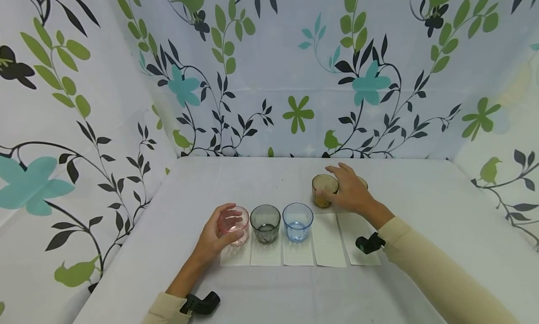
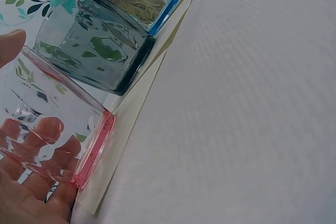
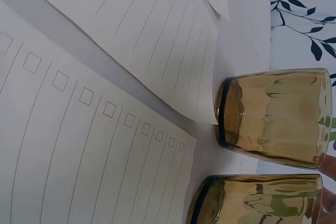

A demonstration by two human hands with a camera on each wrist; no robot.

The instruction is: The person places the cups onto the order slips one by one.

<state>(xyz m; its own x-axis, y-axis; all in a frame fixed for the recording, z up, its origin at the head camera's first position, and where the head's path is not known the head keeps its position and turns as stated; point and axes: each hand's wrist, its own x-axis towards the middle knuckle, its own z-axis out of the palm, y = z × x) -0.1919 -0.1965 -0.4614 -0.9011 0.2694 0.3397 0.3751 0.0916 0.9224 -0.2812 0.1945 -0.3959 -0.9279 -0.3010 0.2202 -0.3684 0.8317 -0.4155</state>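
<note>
The lining-up work looks more than half done: a pink transparent glass (image 1: 241, 228), a smoky-grey transparent glass (image 1: 265, 224) and a blue transparent glass (image 1: 297, 223) stand upright side by side on the three leftmost cream paper strips (image 1: 330, 249). Two amber transparent glasses seem left to place: the nearer-left one (image 1: 324, 184) stands just beyond the fourth strip's far edge, the other (image 3: 265, 203) close to its right, partly hidden by the right hand (image 1: 349, 190). That hand's grip is partly spread, thumb and fingers curved around the first amber glass; how firmly, I cannot tell. The left hand (image 1: 210, 232) has its grip curled loosely around the pink glass. Open room lies along the white surface (image 1: 269, 291) in front and at right; the pink, grey and blue glasses leave little sideways clearance.
</note>
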